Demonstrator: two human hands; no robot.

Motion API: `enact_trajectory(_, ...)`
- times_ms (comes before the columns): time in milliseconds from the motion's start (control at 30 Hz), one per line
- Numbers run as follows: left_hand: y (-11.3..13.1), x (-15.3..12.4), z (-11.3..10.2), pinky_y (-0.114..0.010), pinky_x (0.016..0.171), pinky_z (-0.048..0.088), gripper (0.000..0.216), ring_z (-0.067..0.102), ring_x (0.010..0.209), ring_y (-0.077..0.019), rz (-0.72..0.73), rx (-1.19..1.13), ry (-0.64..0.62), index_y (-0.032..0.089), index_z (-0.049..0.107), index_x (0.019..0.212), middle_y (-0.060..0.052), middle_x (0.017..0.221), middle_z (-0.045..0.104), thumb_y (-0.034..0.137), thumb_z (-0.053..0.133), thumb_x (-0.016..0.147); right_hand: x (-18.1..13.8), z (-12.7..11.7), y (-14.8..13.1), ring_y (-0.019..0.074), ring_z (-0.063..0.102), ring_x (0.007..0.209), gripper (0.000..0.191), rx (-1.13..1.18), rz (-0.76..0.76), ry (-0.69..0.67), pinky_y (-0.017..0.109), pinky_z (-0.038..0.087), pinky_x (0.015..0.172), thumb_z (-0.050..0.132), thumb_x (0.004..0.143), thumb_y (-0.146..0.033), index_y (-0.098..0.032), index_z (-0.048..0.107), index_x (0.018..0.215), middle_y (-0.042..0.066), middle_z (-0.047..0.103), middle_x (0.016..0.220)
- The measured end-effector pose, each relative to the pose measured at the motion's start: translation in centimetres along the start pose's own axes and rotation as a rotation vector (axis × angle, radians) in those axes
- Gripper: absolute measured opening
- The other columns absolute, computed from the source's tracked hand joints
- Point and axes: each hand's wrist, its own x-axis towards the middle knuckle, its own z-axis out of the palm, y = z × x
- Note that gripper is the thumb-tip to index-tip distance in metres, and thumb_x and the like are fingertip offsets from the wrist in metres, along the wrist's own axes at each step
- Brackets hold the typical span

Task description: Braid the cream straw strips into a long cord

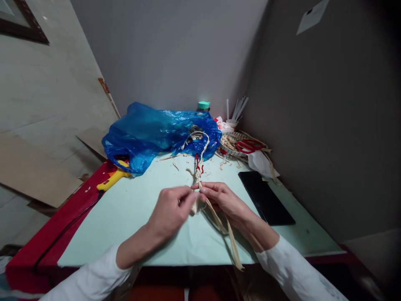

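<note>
A cord braided from pale, flat plant-fibre strips [205,146] loops up over the table and comes down toward me, with a red tie [198,163] around it. My right hand [224,200] pinches the near end of the braid between thumb and fingers. Loose fibre strips [232,242] trail from beneath it past the table's front edge. Close by on the left, my left hand [172,209] is closed, its slightly blurred fingertips at a pale strip just below the braid. Exactly how the strips cross between the fingers is hidden.
Behind the braid lies a blue plastic bag [150,129]. A yellow corded tool [114,177] rests at left. On the right are a black phone-like slab [266,198], red-handled scissors [249,145] on a tray of fibre scraps [233,142], and white sticks [239,109] in a cup.
</note>
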Motion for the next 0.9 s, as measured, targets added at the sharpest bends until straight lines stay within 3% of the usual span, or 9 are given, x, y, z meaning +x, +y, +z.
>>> enact_trajectory(33,-0.2,0.7,-0.2,-0.028,0.062,0.039,0.028,0.053,0.064,-0.0148,-0.072,-0.116,0.069,0.018,0.059,0.074,-0.002,0.070,0.062,0.038,0.050,0.089,0.0,0.0,0.0,0.0049,0.032,0.047,0.025,0.010,-0.005,-0.014,0.021,0.018,0.047,0.066,0.081,-0.039,-0.014,0.065,0.085,-0.004,0.049,0.062)
enact_trajectory(67,-0.4,1.3,-0.3,-0.027,0.065,0.041,0.021,0.057,0.070,-0.0155,-0.127,-0.271,0.053,0.017,0.060,0.084,-0.004,0.081,0.065,0.037,0.053,0.087,-0.1,0.0,0.1,0.0052,0.034,0.049,0.025,0.019,-0.009,-0.029,0.021,0.020,0.048,0.065,0.082,-0.039,-0.015,0.063,0.081,-0.003,0.050,0.063)
enact_trajectory(167,-1.3,2.9,0.2,-0.025,0.058,0.042,0.021,0.057,0.064,-0.0139,-0.205,-0.669,-0.231,0.016,0.055,0.088,-0.006,0.079,0.065,0.037,0.056,0.085,-0.1,0.0,0.3,0.0073,0.042,0.054,0.028,0.010,-0.028,-0.069,0.021,0.027,0.053,0.061,0.086,-0.041,-0.015,0.059,0.075,-0.001,0.055,0.067)
enact_trajectory(233,-1.7,3.2,0.7,-0.020,0.047,0.032,0.020,0.045,0.049,-0.0073,-0.241,-0.781,-0.354,0.016,0.050,0.081,-0.005,0.070,0.062,0.035,0.054,0.086,-0.1,0.0,0.4,0.0086,0.044,0.057,0.028,-0.058,-0.043,-0.075,0.021,0.030,0.055,0.057,0.089,-0.041,-0.016,0.060,0.078,0.000,0.055,0.068)
enact_trajectory(333,-2.0,3.1,0.9,-0.017,0.041,0.013,0.018,0.024,0.041,-0.0021,-0.323,-0.858,-0.415,0.017,0.046,0.081,-0.004,0.065,0.062,0.032,0.053,0.087,-0.3,0.0,0.2,0.0098,0.044,0.058,0.026,-0.300,-0.110,-0.064,0.022,0.032,0.057,0.049,0.094,-0.038,-0.017,0.063,0.089,-0.001,0.055,0.067)
enact_trajectory(467,-2.5,2.6,0.9,-0.018,0.040,0.009,0.016,0.021,0.039,-0.0010,-0.427,-0.918,-0.367,0.015,0.052,0.087,0.004,0.057,0.050,0.028,0.059,0.081,-1.0,0.4,-0.3,0.0132,0.052,0.067,0.026,-0.753,-0.246,-0.004,0.024,0.035,0.067,0.040,0.097,-0.029,-0.018,0.061,0.088,0.001,0.062,0.072)
enact_trajectory(633,-2.8,2.3,1.5,-0.020,0.039,0.011,0.020,0.024,0.038,-0.0005,-0.441,-0.792,-0.223,0.012,0.053,0.067,0.003,0.056,0.047,0.029,0.059,0.077,-1.5,1.1,-0.6,0.0125,0.041,0.052,0.030,-1.161,-0.109,0.156,0.026,0.025,0.055,0.036,0.098,-0.030,-0.020,0.047,0.072,0.000,0.054,0.060)
enact_trajectory(800,-2.4,2.2,1.8,-0.020,0.040,0.016,0.020,0.028,0.041,-0.0023,-0.416,-0.702,-0.190,0.013,0.055,0.070,0.000,0.062,0.056,0.031,0.059,0.076,-1.3,1.3,-0.9,0.0126,0.040,0.054,0.032,-1.232,-0.060,0.163,0.027,0.021,0.056,0.034,0.100,-0.034,-0.020,0.049,0.075,0.002,0.056,0.064)
enact_trajectory(900,-2.2,2.1,1.7,-0.021,0.041,0.018,0.022,0.028,0.043,-0.0031,-0.402,-0.663,-0.164,0.013,0.055,0.072,0.003,0.060,0.052,0.034,0.061,0.077,-1.3,1.3,-1.1,0.0122,0.041,0.055,0.034,-1.226,-0.056,0.162,0.027,0.022,0.057,0.034,0.100,-0.035,-0.019,0.053,0.077,0.002,0.056,0.065)
